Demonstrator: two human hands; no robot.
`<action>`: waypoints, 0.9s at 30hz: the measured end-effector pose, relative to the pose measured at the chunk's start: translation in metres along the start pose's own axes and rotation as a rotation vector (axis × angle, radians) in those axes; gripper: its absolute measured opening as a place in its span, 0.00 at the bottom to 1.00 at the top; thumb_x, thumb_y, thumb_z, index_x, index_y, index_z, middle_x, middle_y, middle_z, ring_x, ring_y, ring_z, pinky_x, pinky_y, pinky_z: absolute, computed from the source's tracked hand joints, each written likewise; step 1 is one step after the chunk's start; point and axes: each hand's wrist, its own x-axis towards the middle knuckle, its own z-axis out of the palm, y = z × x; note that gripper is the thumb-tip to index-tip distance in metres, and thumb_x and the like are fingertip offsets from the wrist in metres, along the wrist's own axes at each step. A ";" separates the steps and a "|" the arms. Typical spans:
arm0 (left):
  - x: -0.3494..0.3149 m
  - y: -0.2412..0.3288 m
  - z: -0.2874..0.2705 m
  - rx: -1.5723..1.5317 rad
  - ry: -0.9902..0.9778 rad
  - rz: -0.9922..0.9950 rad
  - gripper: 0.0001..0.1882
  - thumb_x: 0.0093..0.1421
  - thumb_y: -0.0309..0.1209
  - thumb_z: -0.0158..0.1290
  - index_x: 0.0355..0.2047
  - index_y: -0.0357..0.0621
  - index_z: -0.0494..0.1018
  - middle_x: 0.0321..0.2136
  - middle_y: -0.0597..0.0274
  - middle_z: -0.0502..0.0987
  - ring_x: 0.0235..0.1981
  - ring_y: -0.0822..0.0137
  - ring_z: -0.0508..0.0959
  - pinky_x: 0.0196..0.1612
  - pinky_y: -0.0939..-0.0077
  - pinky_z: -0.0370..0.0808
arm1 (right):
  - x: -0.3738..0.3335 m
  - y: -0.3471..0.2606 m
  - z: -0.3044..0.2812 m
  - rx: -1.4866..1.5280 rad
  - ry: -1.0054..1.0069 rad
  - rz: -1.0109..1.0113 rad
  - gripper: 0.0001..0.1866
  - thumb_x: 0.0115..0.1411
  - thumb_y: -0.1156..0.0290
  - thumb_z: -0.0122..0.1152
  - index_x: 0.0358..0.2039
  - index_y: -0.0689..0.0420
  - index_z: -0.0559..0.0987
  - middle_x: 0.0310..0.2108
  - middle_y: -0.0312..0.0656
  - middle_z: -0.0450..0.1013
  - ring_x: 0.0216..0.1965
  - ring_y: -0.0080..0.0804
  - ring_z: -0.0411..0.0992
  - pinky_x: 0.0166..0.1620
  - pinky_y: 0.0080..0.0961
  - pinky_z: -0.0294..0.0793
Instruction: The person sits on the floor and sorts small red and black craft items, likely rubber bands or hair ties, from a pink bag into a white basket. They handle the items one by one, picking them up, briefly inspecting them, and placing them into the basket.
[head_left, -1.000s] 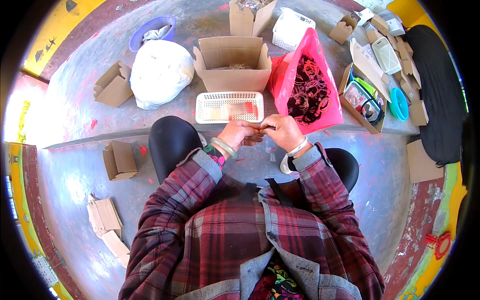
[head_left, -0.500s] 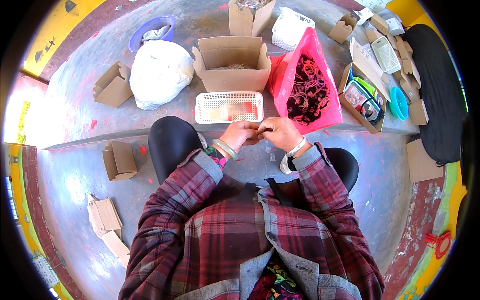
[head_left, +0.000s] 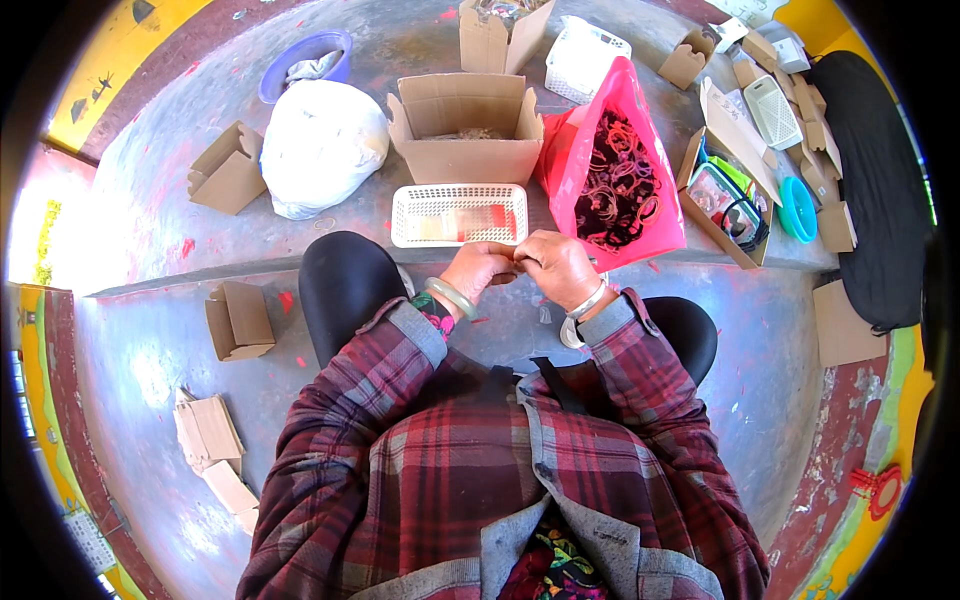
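Note:
Just past the near edge of a white slotted basket (head_left: 400, 214), my left hand (head_left: 478, 270) and my right hand (head_left: 560, 268) meet fingertip to fingertip. Both are closed in a pinch. Whatever sits between the fingers is small and mostly covered, so I cannot make it out. Thin, flat pieces, pale and red (head_left: 465, 222), lie in the basket. Right of it, a pink plastic bag (head_left: 668, 222) gapes, full of dark and reddish looped bands (head_left: 618, 180) that look like hair ties. Behind the basket stands an open cardboard box (head_left: 465, 162) with something low inside.
A stuffed white bag (head_left: 325, 150) and a purple basin (head_left: 272, 85) stand to the left on the raised concrete ledge. Small open cartons (head_left: 240, 320) sit on the floor and ledge. At right are a box of odds and ends (head_left: 725, 205) and a turquoise basket (head_left: 797, 210).
My right hand has shifted slightly left and up, its fingers rolling over the left fingertips. The left hand stays almost in place. The containers have not moved.

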 end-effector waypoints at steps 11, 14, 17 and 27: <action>-0.001 0.003 0.006 0.102 -0.031 -0.039 0.12 0.56 0.28 0.46 0.40 0.39 0.72 0.34 0.64 0.76 0.34 0.72 0.75 0.35 0.79 0.72 | -0.005 0.008 -0.002 0.048 -0.145 0.114 0.02 0.45 0.77 0.52 0.21 0.60 0.73 0.23 0.50 0.71 0.28 0.48 0.71 0.30 0.36 0.70; -0.003 0.005 0.010 0.158 -0.045 -0.058 0.14 0.57 0.28 0.44 0.43 0.40 0.70 0.35 0.64 0.75 0.35 0.73 0.75 0.35 0.79 0.72 | -0.006 0.009 0.000 0.167 -0.168 0.257 0.03 0.45 0.76 0.53 0.24 0.60 0.72 0.24 0.51 0.72 0.28 0.47 0.72 0.31 0.35 0.70; -0.005 0.007 0.013 0.178 -0.040 -0.058 0.15 0.57 0.27 0.42 0.44 0.40 0.69 0.35 0.64 0.75 0.35 0.73 0.75 0.34 0.79 0.72 | -0.005 0.007 0.001 0.146 -0.144 0.302 0.06 0.47 0.79 0.53 0.28 0.60 0.71 0.21 0.47 0.72 0.24 0.38 0.73 0.28 0.26 0.70; -0.006 0.007 0.012 0.122 -0.026 -0.052 0.14 0.56 0.27 0.41 0.42 0.40 0.70 0.34 0.64 0.75 0.33 0.73 0.75 0.31 0.80 0.73 | 0.006 -0.019 -0.012 -0.075 -0.204 0.196 0.12 0.47 0.74 0.56 0.34 0.58 0.70 0.24 0.49 0.72 0.27 0.46 0.72 0.28 0.34 0.70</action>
